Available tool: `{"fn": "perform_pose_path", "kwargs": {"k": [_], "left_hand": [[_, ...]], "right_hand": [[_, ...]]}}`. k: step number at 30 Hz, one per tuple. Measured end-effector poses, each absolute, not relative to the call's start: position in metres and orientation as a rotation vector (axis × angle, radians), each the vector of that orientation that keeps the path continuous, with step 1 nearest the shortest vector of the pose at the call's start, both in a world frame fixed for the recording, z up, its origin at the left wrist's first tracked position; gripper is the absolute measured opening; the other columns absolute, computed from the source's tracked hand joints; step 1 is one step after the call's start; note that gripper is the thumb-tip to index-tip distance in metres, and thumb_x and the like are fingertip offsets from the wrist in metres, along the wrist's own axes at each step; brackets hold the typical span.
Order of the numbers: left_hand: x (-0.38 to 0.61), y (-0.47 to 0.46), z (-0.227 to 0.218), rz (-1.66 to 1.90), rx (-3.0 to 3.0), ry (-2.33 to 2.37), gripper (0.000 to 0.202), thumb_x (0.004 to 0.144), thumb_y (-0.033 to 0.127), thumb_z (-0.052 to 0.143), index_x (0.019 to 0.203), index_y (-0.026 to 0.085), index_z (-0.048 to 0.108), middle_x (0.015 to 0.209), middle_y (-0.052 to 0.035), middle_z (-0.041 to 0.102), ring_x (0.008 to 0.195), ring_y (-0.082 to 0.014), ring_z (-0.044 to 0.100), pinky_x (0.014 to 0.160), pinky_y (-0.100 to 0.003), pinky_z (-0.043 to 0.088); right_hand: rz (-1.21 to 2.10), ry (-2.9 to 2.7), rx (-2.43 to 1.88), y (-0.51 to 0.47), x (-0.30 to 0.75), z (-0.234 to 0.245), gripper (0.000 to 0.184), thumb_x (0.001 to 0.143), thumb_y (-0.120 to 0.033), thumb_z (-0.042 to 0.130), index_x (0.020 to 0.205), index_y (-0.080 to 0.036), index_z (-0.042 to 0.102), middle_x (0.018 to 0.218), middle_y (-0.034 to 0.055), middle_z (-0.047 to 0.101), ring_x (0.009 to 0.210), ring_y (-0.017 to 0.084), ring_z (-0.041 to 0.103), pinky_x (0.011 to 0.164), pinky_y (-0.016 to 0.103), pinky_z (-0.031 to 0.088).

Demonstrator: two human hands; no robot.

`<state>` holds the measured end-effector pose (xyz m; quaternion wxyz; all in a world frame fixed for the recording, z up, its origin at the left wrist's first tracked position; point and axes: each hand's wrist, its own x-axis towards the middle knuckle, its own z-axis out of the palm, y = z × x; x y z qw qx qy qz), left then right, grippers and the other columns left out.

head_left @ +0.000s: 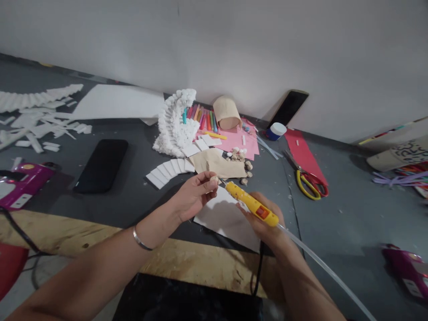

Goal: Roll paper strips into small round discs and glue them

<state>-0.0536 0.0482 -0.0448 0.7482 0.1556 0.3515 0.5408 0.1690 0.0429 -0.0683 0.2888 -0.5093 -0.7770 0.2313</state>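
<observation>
My left hand (195, 196) pinches a small beige ball (214, 179) between thumb and fingertips, and a metal bangle (140, 238) circles that wrist. My right hand (264, 218) is shut around a yellow hot glue gun (250, 203) with a red switch. Its thin nozzle points left, close to the ball. A long translucent glue stick (327, 267) trails from the gun's rear, past my right forearm. Below my hands lies a white paper sheet (227, 218). Further ahead, similar beige balls (237, 158) sit in a cluster beside a folded brown paper (217, 162).
The grey worktop holds a black phone (102, 166), a white foam sculpture (174, 125), white foam strips (36, 120), pink paper (234, 140), and red-and-yellow-handled scissors (310, 185) on red paper (302, 151). Magenta devices (25, 185) sit at both sides. A white wall runs behind.
</observation>
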Motion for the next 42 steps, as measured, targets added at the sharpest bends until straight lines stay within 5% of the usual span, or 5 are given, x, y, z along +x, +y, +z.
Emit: {"fn": "perform_pose_path", "kwargs": {"k": [20, 27, 33, 37, 42], "left_hand": [[-0.054, 0.048, -0.05, 1.182, 0.427, 0.752, 0.038, 0.057, 0.022, 0.088, 0.084, 0.015, 0.061, 0.068, 0.0044, 0.054, 0.061, -0.0061, 0.048, 0.061, -0.021, 0.037], [-0.055, 0.049, -0.05, 1.159, 0.443, 0.746, 0.039, 0.055, 0.023, 0.089, 0.082, 0.015, 0.061, 0.067, 0.0046, 0.053, 0.06, -0.0058, 0.047, 0.059, -0.02, 0.037], [-0.055, 0.046, -0.045, 1.177, 0.59, 0.801, 0.038, 0.055, 0.022, 0.089, 0.082, 0.016, 0.063, 0.067, 0.0053, 0.053, 0.06, -0.0053, 0.047, 0.06, -0.019, 0.037], [-0.053, 0.045, -0.044, 1.17, 0.66, 0.823, 0.036, 0.056, 0.023, 0.088, 0.082, 0.016, 0.063, 0.066, 0.0051, 0.053, 0.059, -0.0053, 0.046, 0.058, -0.019, 0.036], [-0.051, 0.044, -0.04, 1.148, 0.739, 0.855, 0.036, 0.056, 0.026, 0.088, 0.08, 0.016, 0.063, 0.065, 0.0051, 0.053, 0.059, -0.0057, 0.044, 0.057, -0.019, 0.035]], "right_hand": [[0.556, -1.919, -1.368, 0.043, 0.163, -0.061, 0.019, 0.082, -0.037, 0.063, 0.075, -0.019, 0.058, 0.067, 0.0015, 0.06, 0.058, 0.015, 0.054, 0.052, 0.026, 0.042], [0.982, -1.349, -1.492, 0.056, 0.161, -0.049, 0.035, 0.078, -0.051, 0.066, 0.079, -0.017, 0.065, 0.059, -0.0002, 0.058, 0.049, 0.011, 0.051, 0.046, 0.023, 0.042], [1.143, -0.733, -1.275, 0.093, 0.202, -0.055, 0.035, 0.072, -0.049, 0.074, 0.087, -0.02, 0.062, 0.077, -0.0002, 0.067, 0.053, 0.009, 0.058, 0.039, 0.017, 0.043], [1.309, -0.455, -1.217, 0.11, 0.224, -0.056, 0.023, 0.089, -0.043, 0.057, 0.084, -0.02, 0.059, 0.07, -0.0005, 0.066, 0.059, 0.01, 0.064, 0.061, 0.022, 0.058], [1.453, -0.738, -1.283, 0.107, 0.241, -0.055, 0.024, 0.09, -0.038, 0.048, 0.095, -0.021, 0.065, 0.088, 0.0051, 0.072, 0.08, 0.016, 0.07, 0.076, 0.032, 0.06]]}}
